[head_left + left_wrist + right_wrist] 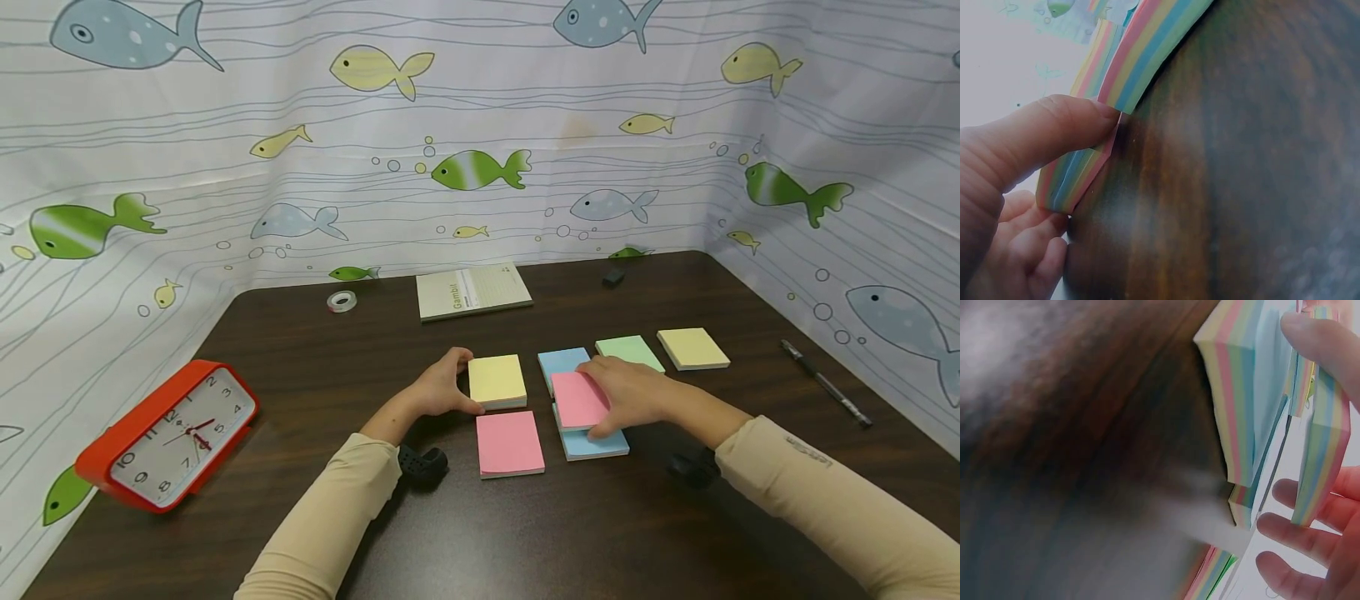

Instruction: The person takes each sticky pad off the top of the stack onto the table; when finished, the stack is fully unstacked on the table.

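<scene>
My left hand (pixel 435 385) grips a yellow-topped sticky note pad (pixel 497 379) by opposite edges, thumb at the near side and fingers behind. In the left wrist view, colour bands show along the edge of the held pad (pixel 1057 184). My right hand (pixel 628 392) holds a pink-topped sticky note pad (pixel 579 402) between thumb and fingers, over two blue-topped pads (pixel 592 445). From the right wrist, this held pad (pixel 1325 444) hangs beside the near blue-topped pad (pixel 1229 394). Another pink-topped pad (pixel 510 445) lies just in front of the yellow one.
Beyond my right hand lie a green-topped pad (pixel 632 352) and another yellow-topped pad (pixel 693 348). A pen (pixel 825 383) lies at the right, a red clock (pixel 168 433) stands at the left. Along the back are a notebook (pixel 474 292), a tape roll (pixel 342 302) and a small black block (pixel 613 277).
</scene>
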The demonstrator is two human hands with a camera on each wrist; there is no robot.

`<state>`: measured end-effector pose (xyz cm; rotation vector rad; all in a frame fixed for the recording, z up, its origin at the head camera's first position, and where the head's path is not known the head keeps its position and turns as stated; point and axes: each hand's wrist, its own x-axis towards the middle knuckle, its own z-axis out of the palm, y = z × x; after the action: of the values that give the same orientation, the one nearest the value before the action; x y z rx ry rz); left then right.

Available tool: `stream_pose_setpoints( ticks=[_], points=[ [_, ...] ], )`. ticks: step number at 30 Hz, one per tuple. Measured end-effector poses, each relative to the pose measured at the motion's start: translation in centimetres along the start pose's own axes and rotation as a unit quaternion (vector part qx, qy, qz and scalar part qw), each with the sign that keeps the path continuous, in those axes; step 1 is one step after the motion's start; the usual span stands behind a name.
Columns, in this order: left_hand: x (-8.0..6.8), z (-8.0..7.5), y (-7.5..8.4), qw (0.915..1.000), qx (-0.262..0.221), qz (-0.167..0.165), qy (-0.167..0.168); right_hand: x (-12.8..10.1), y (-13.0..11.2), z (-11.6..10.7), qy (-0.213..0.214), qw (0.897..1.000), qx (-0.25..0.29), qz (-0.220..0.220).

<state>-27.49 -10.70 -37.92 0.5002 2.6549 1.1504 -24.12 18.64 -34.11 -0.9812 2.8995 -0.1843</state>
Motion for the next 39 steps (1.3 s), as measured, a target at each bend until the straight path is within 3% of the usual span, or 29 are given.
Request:
stream_pose_setpoints(
  ticks=[23, 39],
  points=[
    [0.0, 0.0, 0.0, 1.0000, -0.001, -0.001, -0.002, -2.6, 2.3, 0.3, 0.002, 0.999, 0.040, 0.036],
    [0.0, 0.1, -0.1, 1.0000, -0.003, -0.003, 0.003, -5.9, 4.5, 0.1, -0.006, 0.996, 0.073, 0.055]
  ],
)
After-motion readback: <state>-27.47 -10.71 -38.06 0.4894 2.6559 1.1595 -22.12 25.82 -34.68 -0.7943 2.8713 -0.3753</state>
